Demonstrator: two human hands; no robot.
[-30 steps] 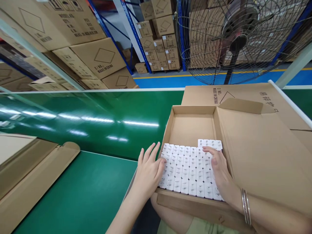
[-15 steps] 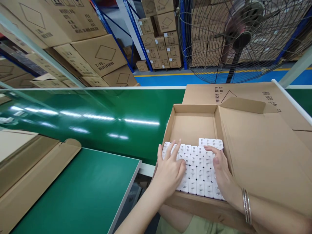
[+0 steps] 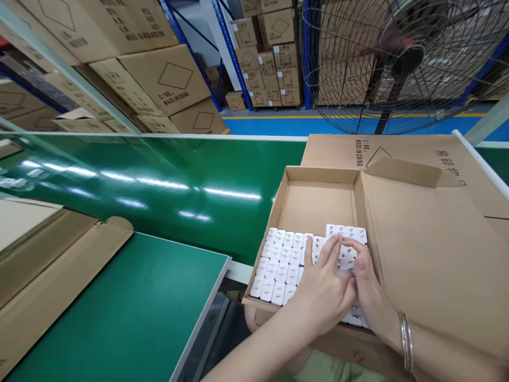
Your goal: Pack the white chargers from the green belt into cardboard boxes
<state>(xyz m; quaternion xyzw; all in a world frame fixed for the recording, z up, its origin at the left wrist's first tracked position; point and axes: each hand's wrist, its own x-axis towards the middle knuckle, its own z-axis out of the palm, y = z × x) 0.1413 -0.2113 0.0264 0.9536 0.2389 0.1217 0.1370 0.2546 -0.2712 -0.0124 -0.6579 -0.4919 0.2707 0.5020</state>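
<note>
An open cardboard box [image 3: 318, 204] rests on my lap side of the bench, its near part filled with rows of small white packs [image 3: 281, 270]. A few more packs [image 3: 345, 232] stick out beyond the front row at the right. Over the middle of the rows is my left hand [image 3: 328, 289], fingers apart, fingertips touching the packs and meeting my right fingertips. My right hand [image 3: 368, 281], with bracelets at the wrist, lies along the right side of the rows, fingers apart and slightly bent. Neither hand holds anything visible.
The box's lid [image 3: 433, 254] is folded out to the right. A green conveyor surface [image 3: 191, 164] runs across behind. At the left, another open carton [image 3: 79, 254] stands on a green tabletop [image 3: 143, 297]. Beyond are a large fan [image 3: 405, 61] and stacked cartons [image 3: 175, 79].
My left hand has moved right across the packs to my right hand, uncovering the left rows. My right hand has barely moved. The view has shifted slightly.
</note>
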